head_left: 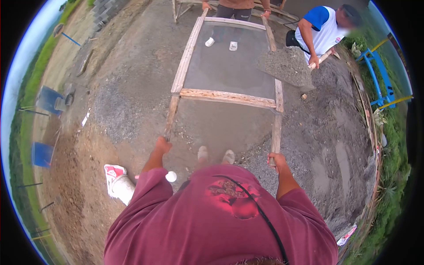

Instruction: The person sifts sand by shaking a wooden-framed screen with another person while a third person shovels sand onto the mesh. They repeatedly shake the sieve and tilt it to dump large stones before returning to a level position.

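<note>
A large wooden-framed sieve (227,97) with fine grey mesh stretches out in front of me. My left hand (162,145) is closed around the end of its left wooden handle, and my right hand (277,159) grips the right handle. At the far end, a person's hands (206,5) hold the opposite handles. On the right, a co-worker in a white and blue shirt (324,28) holds a shovel handle (322,58). A blurred mass of grey sand (289,66) spreads over the sieve's right edge, hiding part of the frame; the shovel's blade cannot be made out.
A dark heap of sand (333,132) lies along the right. Near my left side stands a white and pink sack (117,179). Blue barrels (42,154) are at the far left, grey blocks (106,11) at the upper left, and a blue metal frame (380,77) at the right.
</note>
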Demonstrator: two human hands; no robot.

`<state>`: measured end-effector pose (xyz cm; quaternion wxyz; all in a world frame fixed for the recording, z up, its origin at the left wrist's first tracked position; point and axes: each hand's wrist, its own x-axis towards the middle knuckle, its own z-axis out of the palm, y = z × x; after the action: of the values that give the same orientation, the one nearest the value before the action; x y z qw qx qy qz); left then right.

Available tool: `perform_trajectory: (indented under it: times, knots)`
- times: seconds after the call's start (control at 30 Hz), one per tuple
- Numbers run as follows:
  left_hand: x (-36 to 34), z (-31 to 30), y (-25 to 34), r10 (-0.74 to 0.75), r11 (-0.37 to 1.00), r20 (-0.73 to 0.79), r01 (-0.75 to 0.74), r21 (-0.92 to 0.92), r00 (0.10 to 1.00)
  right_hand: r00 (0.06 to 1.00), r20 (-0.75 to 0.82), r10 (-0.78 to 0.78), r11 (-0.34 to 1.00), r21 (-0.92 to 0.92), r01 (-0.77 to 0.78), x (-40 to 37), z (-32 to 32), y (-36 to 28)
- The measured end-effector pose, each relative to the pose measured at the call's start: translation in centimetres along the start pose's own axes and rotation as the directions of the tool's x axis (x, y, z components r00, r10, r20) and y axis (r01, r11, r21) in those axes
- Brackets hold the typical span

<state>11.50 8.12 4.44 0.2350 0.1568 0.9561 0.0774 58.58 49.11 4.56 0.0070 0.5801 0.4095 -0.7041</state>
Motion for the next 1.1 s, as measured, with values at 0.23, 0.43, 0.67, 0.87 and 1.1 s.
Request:
perform_trajectory:
  times: [0.23,0.43,0.67,0.87,1.1]
  knots:
    - [0.3,1.1,-0.8,-0.052,0.999,0.089,0.053,-0.010,0.995,0.999,0.030,0.012,0.999,-0.039,-0.011,0.8,-1.4,1.0]
    - [-0.3,0.6,0.4,-0.002,1.000,0.006,0.002,0.002,1.000,0.998,-0.050,-0.024,0.995,-0.100,0.019,0.8,-0.3,-0.3]
    - [-1.8,-1.4,0.6,-0.056,0.997,0.159,0.065,-0.052,0.986,0.999,-0.008,-0.043,0.996,-0.079,0.042,0.2,-0.1,-1.5]
    - [-9.2,4.7,-7.4,-0.098,0.991,0.180,0.112,-0.072,0.979,0.995,-0.098,-0.030,0.991,-0.133,0.017,-2.6,-1.7,10.5]
    - [-17.9,1.4,-8.0,-0.101,0.977,0.224,0.139,-0.162,0.969,0.946,-0.313,-0.085,0.908,-0.415,-0.056,-10.1,0.6,11.8]
